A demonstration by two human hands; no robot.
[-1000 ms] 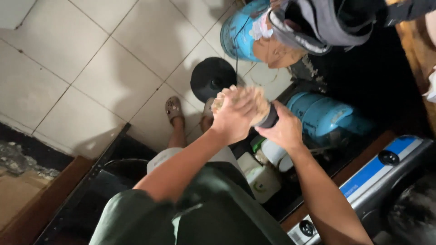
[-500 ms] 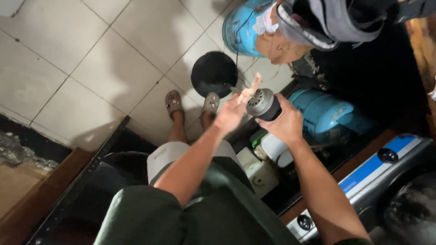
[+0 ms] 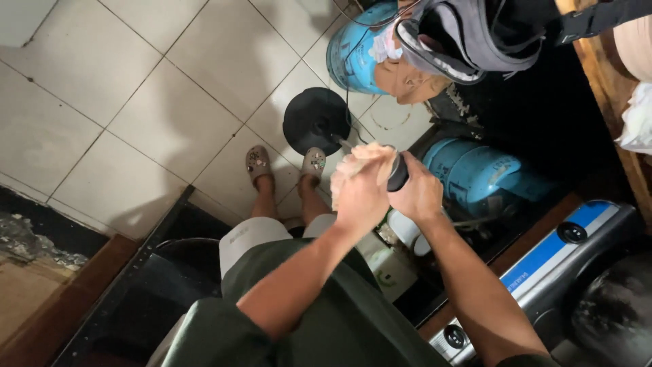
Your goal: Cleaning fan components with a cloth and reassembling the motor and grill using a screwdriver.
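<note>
My right hand (image 3: 422, 196) grips a short dark cylinder (image 3: 398, 174) at chest height. My left hand (image 3: 361, 194) is closed over the cylinder's left end and hides its top. Something pale (image 3: 348, 168) shows at the left hand's fingers; I cannot tell whether it is a cloth or just fingers. Both hands are together above my knees and my sandalled feet (image 3: 285, 163) on the tiled floor.
A black round base (image 3: 316, 121) stands on the white tiles by my feet. One blue gas cylinder (image 3: 356, 54) stands at the top and another (image 3: 475, 173) lies under the counter. A stove with a blue stripe and knobs (image 3: 543, 261) is at the right. White containers (image 3: 401, 231) sit below my hands.
My left hand, lifted off half a second ago so the cylinder's round metal top showed, has closed over that end again. The right hand has kept its grip.
</note>
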